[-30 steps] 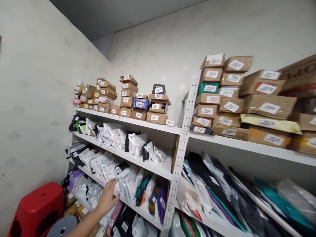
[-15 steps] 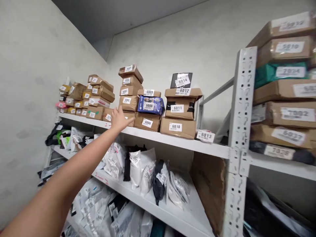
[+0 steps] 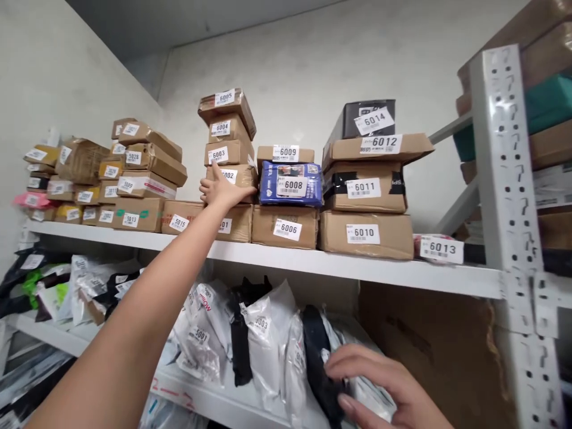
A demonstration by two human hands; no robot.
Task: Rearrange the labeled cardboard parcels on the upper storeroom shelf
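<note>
My left hand [image 3: 226, 192] is raised in front of the cardboard box labelled 6002 [image 3: 243, 175], its fingers spread across the front; whether it touches cannot be made out. Above that box are stacked boxes 6003 [image 3: 231, 152], 6004 [image 3: 233, 127] and 6005 [image 3: 231, 102]. The box below [image 3: 239, 225] is partly covered by my wrist. Just right of my thumb sits a blue package labelled 6008 [image 3: 292, 185]. At the lower right, my right hand [image 3: 384, 384] is open, thumb and fingers apart, in front of a dark bag [image 3: 315, 351] and white poly bags on the lower shelf.
A white metal shelf [image 3: 339, 267] carries several more labelled boxes, such as 6010 [image 3: 369, 234] and 5013 [image 3: 140, 211]. A perforated upright post [image 3: 513, 196] stands at the right. White bags [image 3: 268, 333] fill the shelf below.
My view has come closer to the shelf. My left hand now overlaps box 6002, higher on the stack. My right hand has entered at the lower right.
</note>
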